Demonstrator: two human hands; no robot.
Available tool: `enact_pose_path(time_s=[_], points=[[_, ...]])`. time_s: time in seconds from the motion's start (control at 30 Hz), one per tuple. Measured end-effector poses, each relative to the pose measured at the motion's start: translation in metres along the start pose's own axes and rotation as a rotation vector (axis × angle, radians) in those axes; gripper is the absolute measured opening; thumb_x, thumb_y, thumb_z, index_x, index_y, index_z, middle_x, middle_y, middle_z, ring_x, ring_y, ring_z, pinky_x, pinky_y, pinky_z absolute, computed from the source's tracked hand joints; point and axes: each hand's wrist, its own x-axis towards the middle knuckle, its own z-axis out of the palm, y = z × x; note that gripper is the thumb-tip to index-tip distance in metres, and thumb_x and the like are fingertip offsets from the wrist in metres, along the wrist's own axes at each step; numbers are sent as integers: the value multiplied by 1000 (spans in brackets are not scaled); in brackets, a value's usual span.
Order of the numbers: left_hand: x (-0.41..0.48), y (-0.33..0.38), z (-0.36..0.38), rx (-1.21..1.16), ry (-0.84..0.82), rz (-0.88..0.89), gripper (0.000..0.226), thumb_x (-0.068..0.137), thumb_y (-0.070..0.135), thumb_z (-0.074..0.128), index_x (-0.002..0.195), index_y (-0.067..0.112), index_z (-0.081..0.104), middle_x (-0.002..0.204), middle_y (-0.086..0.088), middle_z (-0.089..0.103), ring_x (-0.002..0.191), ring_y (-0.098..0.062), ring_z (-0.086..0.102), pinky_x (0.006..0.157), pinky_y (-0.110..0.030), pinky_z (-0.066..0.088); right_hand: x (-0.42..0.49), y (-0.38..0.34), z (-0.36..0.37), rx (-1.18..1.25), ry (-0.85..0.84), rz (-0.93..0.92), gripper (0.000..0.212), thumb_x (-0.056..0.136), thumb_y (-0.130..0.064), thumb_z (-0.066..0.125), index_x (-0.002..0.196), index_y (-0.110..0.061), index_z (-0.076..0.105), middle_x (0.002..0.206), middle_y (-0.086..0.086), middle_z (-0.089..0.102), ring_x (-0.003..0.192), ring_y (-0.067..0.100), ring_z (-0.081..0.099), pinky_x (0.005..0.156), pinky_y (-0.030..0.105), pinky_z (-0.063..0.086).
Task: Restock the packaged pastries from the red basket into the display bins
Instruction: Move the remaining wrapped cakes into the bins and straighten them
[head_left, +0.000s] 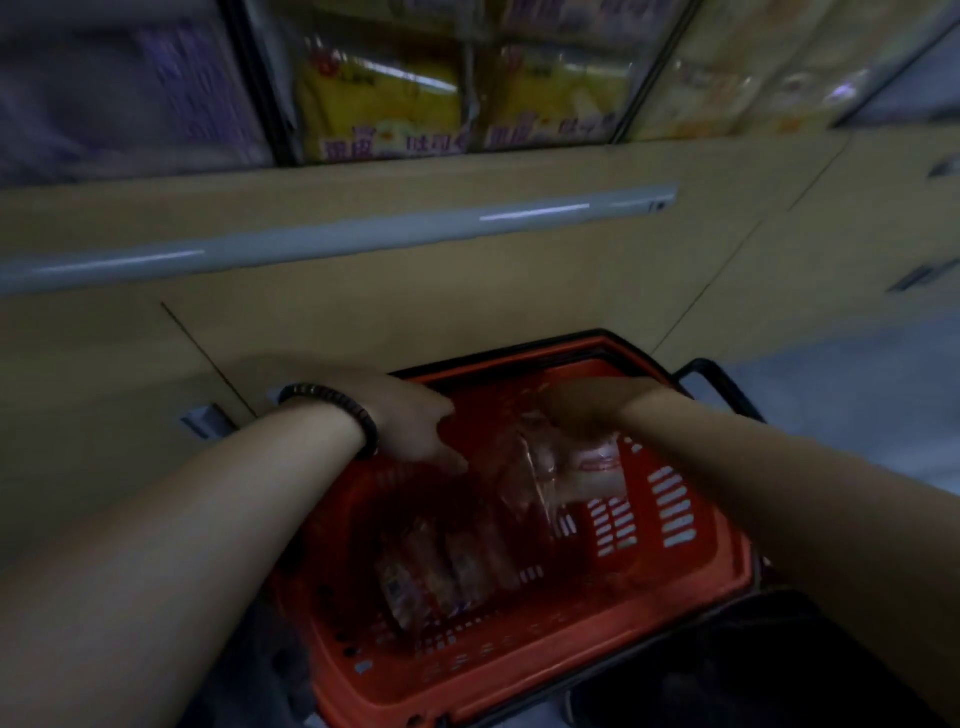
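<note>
Red slotted basket (675, 519), yellow packets (379, 104), beige cabinet (415, 291).

Views: 1, the camera on my head.
Facing: forward and down, onto the red basket (519, 660).
Nearness: close; my left forearm (171, 519) and right forearm (805, 509) fill the lower corners.
Top edge: display bins (384, 104) above the cabinet front (467, 291), blurred.

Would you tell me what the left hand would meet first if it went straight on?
Probably the packs held by the right hand; the left hand points at them, though blur leaves depth unclear.
</note>
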Motion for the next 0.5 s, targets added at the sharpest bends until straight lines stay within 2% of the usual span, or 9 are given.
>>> enact_pose_path(time_s=[0.07,0.13,0.2,0.27,0.3,0.37,0.4,0.47,0.5], points=[[-3,-3,2,-154,56,4,99,74,86,66,151,28,47,148,7,58,130,-17,59,111,-35,47,-37,-9,-28,26,81,-39,68,79,-48,75,140,-49,47,129,-14,62,107,16,67,93,41,58],[-6,-5,3,-380,108,20,105,54,92,70,139,33,52,131,11,66,115,-12,67,97,-36,59,-73,-17,-39,110,190,-63,71,71,-47,86,134,-44,54,116,-20,61,100,10,62,89,33,56],[-10,-3,3,-598,143,71,83,62,77,83,127,29,61,121,7,71,107,-12,71,78,-34,66,-99,-19,-40,274,254,-92,76,60,-46,95,124,-48,54,110,-16,69,95,12,68,83,38,60],[-15,2,1,-778,219,114,46,81,43,90,116,25,67,112,4,74,100,-10,71,73,-31,64,-113,-18,-40,413,272,-118,69,63,-42,96,118,-49,54,108,-13,73,94,10,72,83,44,61],[-17,3,1,-855,250,141,36,84,30,90,112,22,68,107,2,74,95,-10,71,71,-31,64,-117,-17,-40,448,282,-130,66,66,-36,95,118,-47,55,107,-12,74,94,9,72,85,46,61],[-22,6,-1,-1046,273,185,30,87,14,86,111,16,68,104,-4,75,93,-14,73,73,-36,65,-122,-16,-40,533,328,-143,70,71,-28,94,124,-48,53,111,-13,75,100,8,72,91,47,60],[-26,7,-3,-1158,269,198,31,88,11,85,114,14,68,108,-8,75,96,-19,75,78,-41,65,-124,-17,-40,576,355,-156,80,71,-25,94,132,-53,50,119,-14,73,107,7,71,96,45,59],[-32,13,-8,-1318,250,205,37,91,14,82,125,13,66,119,-11,77,105,-27,77,83,-44,65,-127,-17,-40,601,423,-157,111,72,-21,94,150,-65,28,141,-21,62,120,2,64,103,32,56],[-35,16,-12,-1355,251,203,41,91,14,81,129,14,65,123,-13,76,108,-31,76,82,-43,66,-131,-16,-41,596,442,-144,122,74,-20,93,153,-69,14,143,-23,58,118,0,64,99,23,55]])
